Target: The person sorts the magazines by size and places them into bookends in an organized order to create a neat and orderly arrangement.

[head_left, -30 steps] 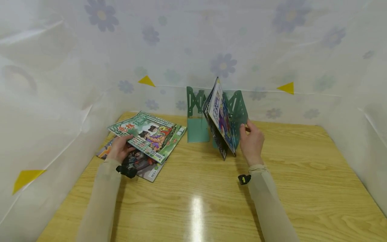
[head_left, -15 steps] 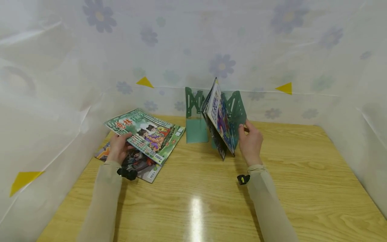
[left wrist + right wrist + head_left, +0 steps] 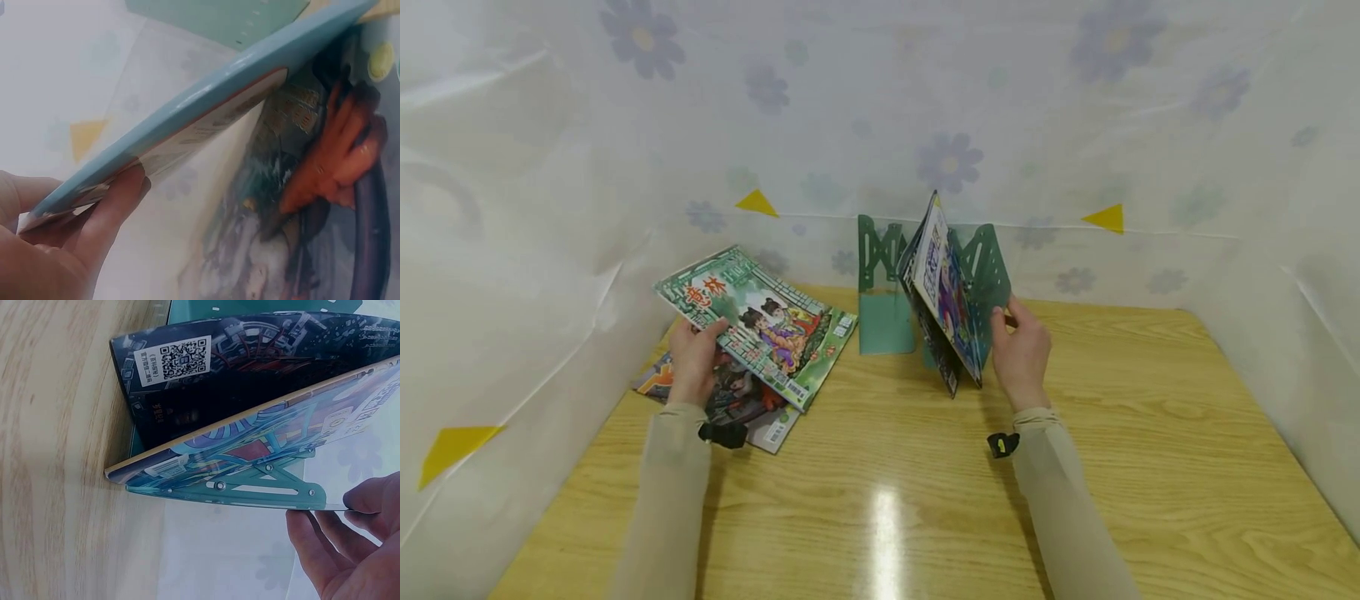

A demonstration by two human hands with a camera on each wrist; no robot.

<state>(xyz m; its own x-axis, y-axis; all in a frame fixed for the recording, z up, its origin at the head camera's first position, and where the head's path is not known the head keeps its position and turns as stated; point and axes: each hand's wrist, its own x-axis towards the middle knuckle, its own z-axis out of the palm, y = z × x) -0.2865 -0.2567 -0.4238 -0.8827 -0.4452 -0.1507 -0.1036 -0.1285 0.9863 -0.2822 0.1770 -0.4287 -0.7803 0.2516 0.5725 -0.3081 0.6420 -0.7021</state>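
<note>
Green-covered magazine slants above a darker magazine on the left of the counter, its edge pinched between thumb and fingers of the left hand, while the right hand grips the green bookend beside leaning magazines. Lifting well should mean a firm but gentle pinch, no dragging across the cover below, and a steady bookend so the leaning magazines do not slump

Lt beige sleeves; L wrist unit blk; R wrist unit blk w/ yel. mark.
</note>
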